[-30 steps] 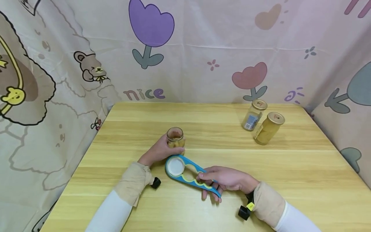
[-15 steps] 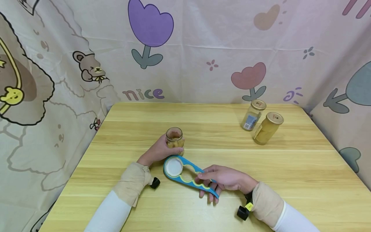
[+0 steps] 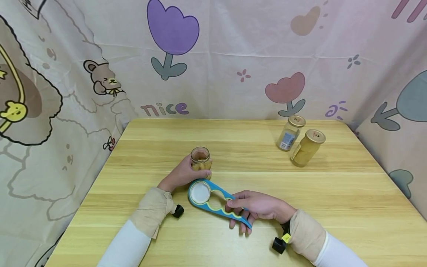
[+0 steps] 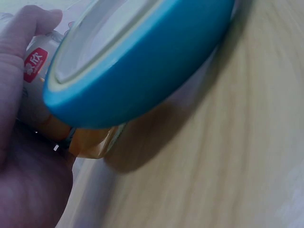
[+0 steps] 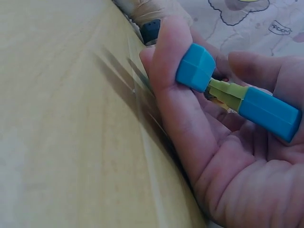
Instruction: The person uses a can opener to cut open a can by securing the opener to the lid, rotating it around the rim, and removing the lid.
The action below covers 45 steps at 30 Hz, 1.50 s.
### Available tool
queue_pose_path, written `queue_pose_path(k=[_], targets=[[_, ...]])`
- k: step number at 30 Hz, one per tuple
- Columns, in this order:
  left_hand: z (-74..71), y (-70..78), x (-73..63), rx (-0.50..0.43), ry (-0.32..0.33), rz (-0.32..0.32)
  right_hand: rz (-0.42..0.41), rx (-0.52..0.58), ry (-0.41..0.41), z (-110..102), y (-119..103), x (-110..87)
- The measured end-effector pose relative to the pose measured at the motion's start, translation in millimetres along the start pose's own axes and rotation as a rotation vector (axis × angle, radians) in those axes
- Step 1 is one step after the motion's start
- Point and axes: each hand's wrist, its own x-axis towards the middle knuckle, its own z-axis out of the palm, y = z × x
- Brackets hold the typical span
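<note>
My left hand (image 3: 180, 174) grips an open-topped glass jar (image 3: 201, 163) with yellowish chunks inside, upright on the table. Part of its red-marked label (image 4: 35, 66) shows in the left wrist view. My right hand (image 3: 263, 205) holds a blue and yellow jar opener (image 3: 215, 211) by its two handles, thumb on top and fingers underneath. A round lid (image 3: 199, 192), white inside face up, sits in the opener's ring end, just in front of the left thumb. From the right wrist, the blue handle ends (image 5: 194, 66) appear between thumb and fingers.
Two closed jars with gold lids stand at the back right: a clear one (image 3: 289, 135) with a blue label and a yellowish filled one (image 3: 306, 151). A printed cloth (image 3: 227, 92) hangs behind the wooden table (image 3: 160, 133) and at both sides.
The jar opener, with the lid in its ring, has shifted very slightly left along with the right hand. Both hands keep their holds, and the last half second shows almost no motion.
</note>
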Motion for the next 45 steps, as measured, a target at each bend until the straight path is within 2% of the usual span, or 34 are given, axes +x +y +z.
queue_pose_path(k=[9, 20, 34, 45], targets=[[0.4, 0.7, -0.6, -0.015, -0.006, 0.000, -0.008, 0.004, 0.006, -0.1, 0.6, 0.0], [0.6, -0.3, -1.0, -0.024, -0.005, 0.010, -0.024, 0.020, -0.065, -1.5, 3.0, 0.5], [0.4, 0.2, -0.1, -0.031, -0.014, 0.039, -0.030, 0.038, -0.063, -2.1, 4.9, 0.8], [1.1, -1.1, 0.5, -0.031, -0.009, 0.039, -0.049, 0.048, -0.074, -1.8, 5.2, 0.4]])
